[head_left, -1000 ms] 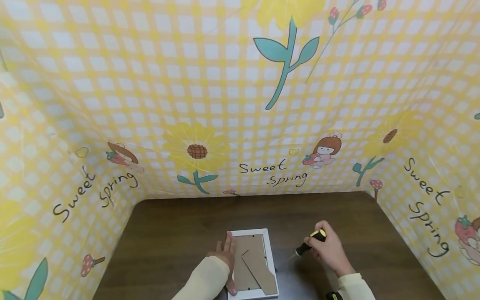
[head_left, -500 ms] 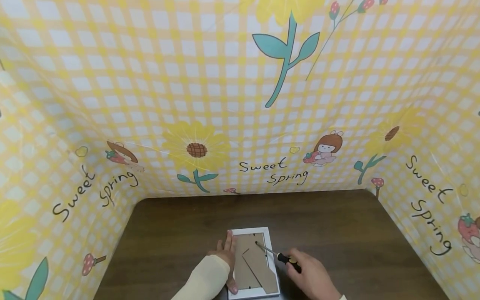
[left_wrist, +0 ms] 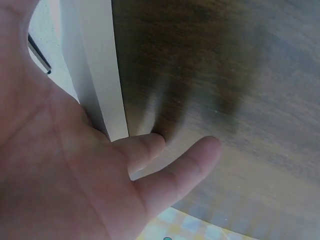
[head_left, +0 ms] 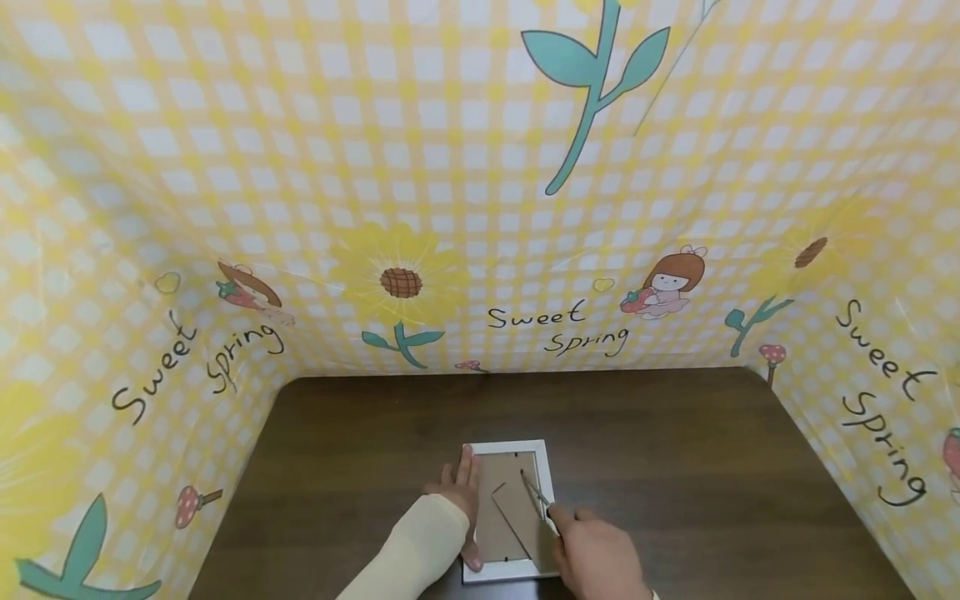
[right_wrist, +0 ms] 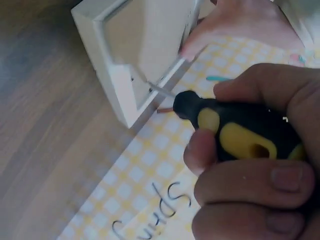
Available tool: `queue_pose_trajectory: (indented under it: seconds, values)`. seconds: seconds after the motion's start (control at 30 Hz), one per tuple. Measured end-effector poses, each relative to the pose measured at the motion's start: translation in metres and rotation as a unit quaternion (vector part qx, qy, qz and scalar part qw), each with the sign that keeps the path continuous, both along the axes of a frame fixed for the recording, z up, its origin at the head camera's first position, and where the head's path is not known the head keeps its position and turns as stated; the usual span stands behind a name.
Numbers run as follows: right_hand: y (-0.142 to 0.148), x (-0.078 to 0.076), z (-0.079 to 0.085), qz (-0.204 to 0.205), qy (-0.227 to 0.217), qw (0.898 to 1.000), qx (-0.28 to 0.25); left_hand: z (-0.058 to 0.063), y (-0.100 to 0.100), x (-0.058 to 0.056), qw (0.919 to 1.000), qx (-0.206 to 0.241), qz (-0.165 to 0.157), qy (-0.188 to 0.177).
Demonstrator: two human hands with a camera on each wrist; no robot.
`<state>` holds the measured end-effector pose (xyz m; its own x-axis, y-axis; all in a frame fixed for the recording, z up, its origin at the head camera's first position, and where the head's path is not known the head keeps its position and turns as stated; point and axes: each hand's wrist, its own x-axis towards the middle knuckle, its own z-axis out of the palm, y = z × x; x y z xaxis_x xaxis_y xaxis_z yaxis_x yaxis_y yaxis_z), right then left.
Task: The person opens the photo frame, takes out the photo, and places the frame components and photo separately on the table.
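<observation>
A white picture frame (head_left: 498,572) lies face down on the dark table, its brown backing board (head_left: 495,467) showing, with small dark tabs along the inner rim. My left hand (head_left: 459,500) rests along the frame's left edge, fingers extended; in the left wrist view two fingers (left_wrist: 175,180) reach past the white rim. My right hand (head_left: 600,550) grips the black and yellow handle of a screwdriver (right_wrist: 250,135). Its shaft slants over the frame's right rim, with the tip above the board near the upper right inner edge. Whether the tip touches the board, I cannot tell.
The dark wooden table (head_left: 360,433) extends around the frame. Behind it and at both sides hangs a yellow checked cloth (head_left: 450,167) printed with flowers and lettering, meeting the table's back edge.
My right hand has moved left with the screwdriver, from the table beside the frame to the frame's right rim, its tip now over the board. My left hand has stayed on the left edge.
</observation>
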<state>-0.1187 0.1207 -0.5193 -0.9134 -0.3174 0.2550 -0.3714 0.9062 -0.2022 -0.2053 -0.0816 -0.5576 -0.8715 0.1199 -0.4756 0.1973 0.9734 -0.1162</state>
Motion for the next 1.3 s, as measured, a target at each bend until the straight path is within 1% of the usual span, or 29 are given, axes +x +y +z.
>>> queue_pose_trajectory:
  seconds: [0.1,0.13,0.2,0.33,0.43,0.53,0.57,0.63,0.7,0.83,0.93,1.07,1.3]
  values:
    - [-0.009,-0.002,0.0,-0.004,0.03,0.999,0.017,0.015,0.002,0.003,0.9998,-0.017,-0.006,0.002]
    - [-0.011,-0.003,0.0,-0.006,0.033,0.999,0.023,0.02,0.003,0.005,0.9997,-0.022,-0.007,0.003]
    - [-0.015,-0.003,0.001,-0.011,0.033,0.999,0.033,0.025,0.003,0.006,0.9994,-0.032,-0.011,0.002]
    - [-0.021,0.001,0.005,-0.033,0.017,0.998,0.044,0.028,0.004,0.009,0.9994,-0.031,-0.017,0.006]
    - [-0.025,0.001,0.006,-0.041,0.034,0.998,0.043,0.028,0.003,0.009,0.9993,-0.029,-0.018,0.013]
    - [-0.027,-0.001,0.0,-0.039,0.053,0.998,0.026,0.028,0.001,0.008,0.9992,-0.03,-0.019,0.015]
    - [-0.027,-0.002,-0.002,-0.039,0.051,0.998,0.018,0.027,0.0,0.008,0.9992,-0.031,-0.02,0.014]
    - [-0.026,0.0,-0.005,-0.04,0.021,0.999,0.002,0.027,0.0,0.008,0.9993,-0.03,-0.02,0.011]
    - [-0.025,0.005,-0.008,-0.044,-0.028,0.998,-0.018,0.026,0.0,0.008,0.9994,-0.028,-0.021,0.007]
    - [-0.024,0.012,-0.013,-0.05,-0.109,0.991,-0.056,0.023,0.001,0.007,0.9994,-0.028,-0.02,0.003]
    - [-0.024,0.013,-0.016,-0.053,-0.141,0.986,-0.077,0.022,0.001,0.006,0.9994,-0.027,-0.021,0.001]
    - [-0.023,0.012,-0.02,-0.062,-0.161,0.981,-0.094,0.023,0.0,0.006,0.9996,-0.018,-0.022,0.0]
    - [-0.022,0.009,-0.031,-0.074,-0.148,0.981,-0.1,0.022,-0.001,0.007,0.9997,0.001,-0.026,0.001]
